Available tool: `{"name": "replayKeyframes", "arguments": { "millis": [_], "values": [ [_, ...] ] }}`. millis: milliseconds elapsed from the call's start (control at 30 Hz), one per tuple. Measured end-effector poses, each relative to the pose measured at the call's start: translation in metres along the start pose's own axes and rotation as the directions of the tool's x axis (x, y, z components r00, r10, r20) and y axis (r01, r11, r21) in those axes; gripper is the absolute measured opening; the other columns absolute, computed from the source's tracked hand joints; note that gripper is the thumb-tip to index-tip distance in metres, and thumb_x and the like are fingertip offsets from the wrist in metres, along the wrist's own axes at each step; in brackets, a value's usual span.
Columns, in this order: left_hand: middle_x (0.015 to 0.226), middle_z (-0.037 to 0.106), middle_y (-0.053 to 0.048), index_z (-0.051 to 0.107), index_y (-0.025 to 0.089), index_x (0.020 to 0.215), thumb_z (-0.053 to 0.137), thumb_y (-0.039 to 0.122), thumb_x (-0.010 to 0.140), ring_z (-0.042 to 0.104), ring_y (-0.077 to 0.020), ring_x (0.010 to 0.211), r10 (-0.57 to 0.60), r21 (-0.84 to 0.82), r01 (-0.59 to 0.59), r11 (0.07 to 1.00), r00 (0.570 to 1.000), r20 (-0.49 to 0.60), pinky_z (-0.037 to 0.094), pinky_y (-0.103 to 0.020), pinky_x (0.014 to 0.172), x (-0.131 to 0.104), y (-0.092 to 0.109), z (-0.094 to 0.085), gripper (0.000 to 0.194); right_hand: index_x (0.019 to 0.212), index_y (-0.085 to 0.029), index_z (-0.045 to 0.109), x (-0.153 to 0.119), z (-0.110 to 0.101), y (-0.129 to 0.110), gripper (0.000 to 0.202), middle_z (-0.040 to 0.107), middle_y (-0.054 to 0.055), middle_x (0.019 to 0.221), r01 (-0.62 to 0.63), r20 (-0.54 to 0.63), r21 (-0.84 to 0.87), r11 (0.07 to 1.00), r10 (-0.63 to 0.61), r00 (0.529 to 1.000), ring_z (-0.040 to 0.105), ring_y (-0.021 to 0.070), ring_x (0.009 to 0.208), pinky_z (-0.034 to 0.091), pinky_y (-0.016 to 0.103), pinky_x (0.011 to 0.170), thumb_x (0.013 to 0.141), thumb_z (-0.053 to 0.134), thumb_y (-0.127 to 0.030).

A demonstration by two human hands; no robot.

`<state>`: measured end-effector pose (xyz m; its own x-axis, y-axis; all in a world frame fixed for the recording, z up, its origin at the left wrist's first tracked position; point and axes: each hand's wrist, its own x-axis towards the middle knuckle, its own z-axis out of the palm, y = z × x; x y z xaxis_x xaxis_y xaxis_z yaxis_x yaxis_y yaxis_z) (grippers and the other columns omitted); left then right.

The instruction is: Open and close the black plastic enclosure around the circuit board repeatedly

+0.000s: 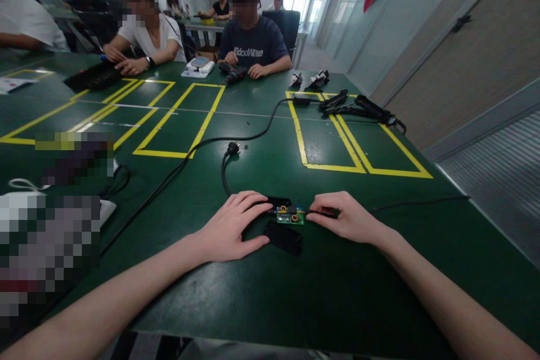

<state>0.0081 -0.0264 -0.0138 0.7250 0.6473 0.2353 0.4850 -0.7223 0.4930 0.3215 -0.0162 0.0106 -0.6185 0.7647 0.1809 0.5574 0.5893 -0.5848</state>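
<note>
A small green circuit board with copper coils lies between my two hands. Behind it is one black casing half, and in front of it another black casing half. My left hand rests with fingers spread, its fingertips at the board's left end and its thumb touching the front casing half. My right hand pinches a black cable at the board's right end, where thin coloured wires show. A black plug on a cord lies behind my left hand.
A long black cable crosses the green table on the left. Black tools lie at the back right among yellow tape outlines. Two people sit opposite, one near a power drill. Blurred items stand at the left edge.
</note>
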Motion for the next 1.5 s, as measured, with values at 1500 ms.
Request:
{"name": "replayKeyframes", "arguments": {
  "millis": [1500],
  "values": [
    [0.160, 0.052, -0.017, 0.056, 0.020, 0.144, 0.071, 0.035, 0.089, 0.051, -0.0340, 0.146, -0.053, -0.001, 0.053, 0.999, 0.998, -0.027, 0.035, -0.056, 0.123, 0.005, -0.006, 0.002, 0.059, 0.121, -0.018, 0.072, 0.009, 0.039, 0.004, 0.025, 0.079, 0.011, 0.102, 0.113, -0.028, -0.278, 0.954, -0.125, 0.992, 0.076, 0.0217, 0.089, 0.060, 0.032, 0.078, 0.104, 0.055, -0.023]
  ]
}}
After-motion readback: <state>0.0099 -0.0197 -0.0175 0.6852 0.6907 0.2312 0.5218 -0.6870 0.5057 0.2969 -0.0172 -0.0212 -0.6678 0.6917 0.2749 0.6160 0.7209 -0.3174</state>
